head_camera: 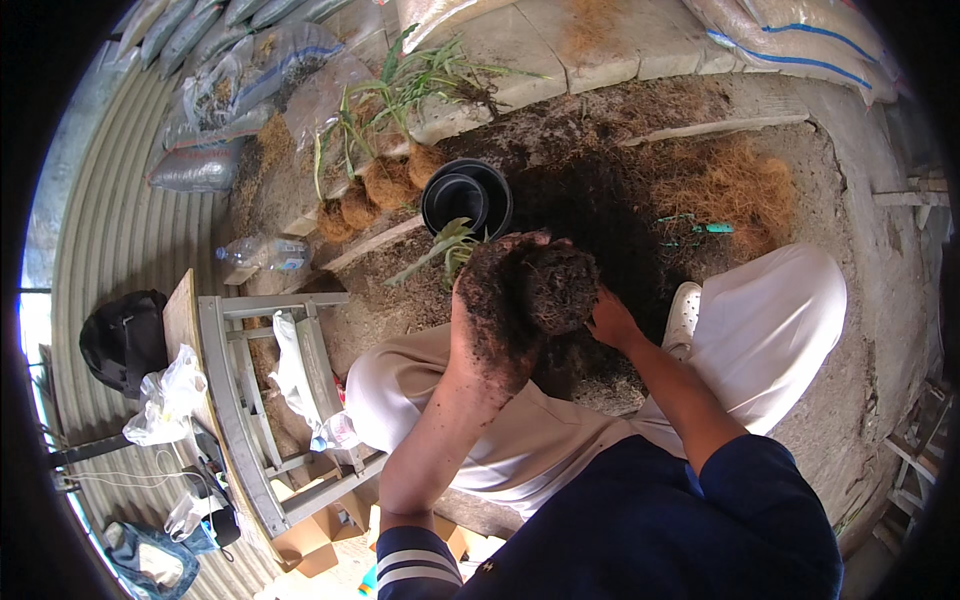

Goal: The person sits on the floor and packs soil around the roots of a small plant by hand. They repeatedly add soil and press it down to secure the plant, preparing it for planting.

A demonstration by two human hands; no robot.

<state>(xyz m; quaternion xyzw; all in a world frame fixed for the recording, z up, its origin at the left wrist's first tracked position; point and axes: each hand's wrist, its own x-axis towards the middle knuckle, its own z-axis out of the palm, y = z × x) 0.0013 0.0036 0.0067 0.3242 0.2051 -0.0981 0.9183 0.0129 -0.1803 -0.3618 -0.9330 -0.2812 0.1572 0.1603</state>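
Note:
My left hand [491,311], coated in dark soil, holds a root ball [562,289] of packed soil and fine roots. Green leaves [446,251] stick out to the left beyond that hand; the stem joining them to the root ball is hidden. My right hand [613,319] is at the right side of the root ball, its fingertips partly hidden behind it, so its grip is unclear. Just beyond the hands stand nested black plastic pots [499,199]. Dark soil [600,202] covers the floor under and past the hands.
Several plants with fibre-wrapped root balls [388,182] line the ledge at the upper left. Brown coir fibre [750,187] and a green tool [712,228] lie to the right. At left are a plastic bottle [266,253] and a metal-framed stool [240,405]. Filled sacks [802,37] stand at the upper right.

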